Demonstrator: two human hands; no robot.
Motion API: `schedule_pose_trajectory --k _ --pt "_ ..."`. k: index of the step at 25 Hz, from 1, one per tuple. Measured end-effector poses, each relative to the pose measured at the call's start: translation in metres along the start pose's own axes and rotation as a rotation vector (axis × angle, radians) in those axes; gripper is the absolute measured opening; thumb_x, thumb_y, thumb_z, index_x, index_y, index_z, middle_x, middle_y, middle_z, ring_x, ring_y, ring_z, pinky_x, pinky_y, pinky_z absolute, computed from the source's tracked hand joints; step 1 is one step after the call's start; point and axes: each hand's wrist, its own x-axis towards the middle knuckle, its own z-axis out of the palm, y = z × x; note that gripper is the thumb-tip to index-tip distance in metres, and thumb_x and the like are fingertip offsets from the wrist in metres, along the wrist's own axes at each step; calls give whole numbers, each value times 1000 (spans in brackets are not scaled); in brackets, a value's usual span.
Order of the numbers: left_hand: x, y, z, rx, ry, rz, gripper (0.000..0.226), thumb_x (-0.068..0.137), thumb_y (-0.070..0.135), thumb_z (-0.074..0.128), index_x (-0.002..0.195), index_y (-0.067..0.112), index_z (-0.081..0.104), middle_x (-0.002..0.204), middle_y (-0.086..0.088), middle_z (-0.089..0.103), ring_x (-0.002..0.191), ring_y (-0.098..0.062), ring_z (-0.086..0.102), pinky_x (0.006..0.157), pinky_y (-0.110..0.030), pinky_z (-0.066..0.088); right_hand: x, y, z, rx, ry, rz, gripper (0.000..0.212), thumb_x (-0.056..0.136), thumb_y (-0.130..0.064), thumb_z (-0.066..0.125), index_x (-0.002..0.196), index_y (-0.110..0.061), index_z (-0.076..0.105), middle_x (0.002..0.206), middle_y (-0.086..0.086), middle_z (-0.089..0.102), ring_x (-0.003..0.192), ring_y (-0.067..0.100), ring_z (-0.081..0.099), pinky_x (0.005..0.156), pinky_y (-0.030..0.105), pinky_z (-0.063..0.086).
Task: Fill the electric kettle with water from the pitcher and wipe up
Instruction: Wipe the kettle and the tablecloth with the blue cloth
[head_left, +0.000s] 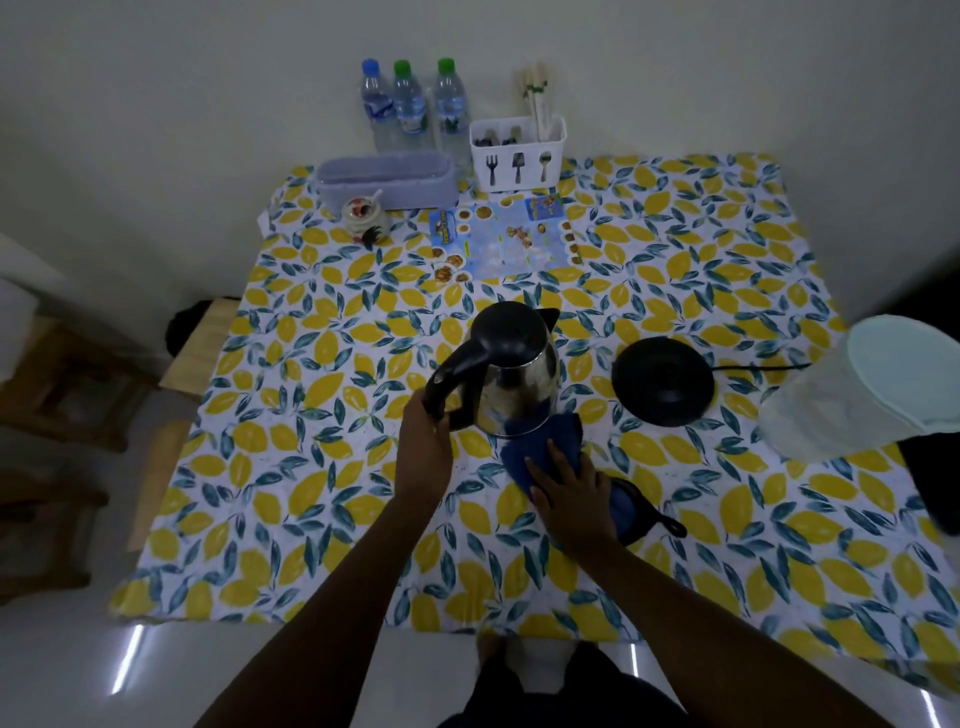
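A steel electric kettle (519, 379) with a black lid and handle is tilted up near the table's middle, lid closed. My left hand (426, 441) grips its black handle. Under and in front of the kettle lies a blue cloth (540, 441), and my right hand (566, 483) presses flat on it with fingers spread. The black kettle base (662, 382) sits to the right with its cord running right. A translucent pitcher (852, 395) with a pale lid stands at the right edge.
The table (311, 467) wears a lemon-print cloth. At the back stand three water bottles (410, 109), a white cutlery caddy (517, 153), a lilac tub (387, 179), a small jar (363, 218) and a menu sheet (504, 236). Wooden stools (62, 395) stand at left.
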Motion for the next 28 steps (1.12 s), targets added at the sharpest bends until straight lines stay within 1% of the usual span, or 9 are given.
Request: schedule_pose_trajectory --k 3,7,10,16,19,22,24,26,28 --pt "-48 -57 1 347 -238 -140 57 97 21 49 146 5 26 156 -16 23 143 -29 21 114 -40 22 -4 -12 3 -23 16 -26 48 92 -51 25 136 -40 44 148 1 42 125 43 44 87 59 43" --pt "-102 -92 -6 568 -449 -201 85 90 48 53 151 12 7 161 -9 -2 147 -29 -1 116 -48 16 -7 -23 5 -43 14 -103 47 93 -49 25 134 -40 46 146 1 44 122 43 45 87 59 42" --pt "-113 -95 -9 618 -538 -181 100 84 55 58 151 15 -6 159 -8 -17 146 -29 -14 116 -52 8 -20 -31 15 -95 -10 -225 45 92 -49 29 133 -43 46 146 -1 46 119 42 48 84 57 45" --pt "-114 -99 -13 573 -561 -175 110 79 59 61 149 17 -12 158 -6 -22 145 -27 -19 116 -54 3 -45 13 23 -185 -6 -388 45 93 -50 31 137 -48 36 152 -6 34 119 41 48 80 51 46" --pt "-113 -100 -14 592 -571 -164 110 79 62 59 149 17 -13 158 -7 -23 144 -29 -20 116 -54 3 -26 34 5 -174 15 -129 47 94 -47 31 141 -44 33 153 1 33 119 43 46 80 52 47" --pt "-112 -101 -13 597 -594 -165 110 79 64 57 148 16 -14 157 -7 -24 144 -30 -20 116 -55 3 -3 18 -7 -58 1 141 49 99 -44 27 147 -41 16 160 3 10 134 43 27 97 56 37" --pt "-112 -102 -13 596 -601 -165 111 79 65 57 148 17 -14 157 -7 -24 144 -30 -20 115 -55 2 1 -11 -8 -27 9 212 51 99 -44 29 148 -39 16 160 4 9 133 44 25 99 57 34" --pt "-111 -103 -13 595 -600 -161 111 79 65 57 148 17 -15 157 -7 -25 144 -30 -21 115 -55 2 -9 -39 1 -59 50 105 52 95 -42 43 144 -36 30 156 7 25 124 46 37 91 58 39" --pt "-110 -103 -13 600 -604 -161 110 79 64 57 148 18 -15 157 -6 -25 144 -30 -21 116 -55 3 -33 -54 15 -124 -34 -101 52 89 -42 53 139 -35 40 150 7 39 115 45 47 82 57 46"
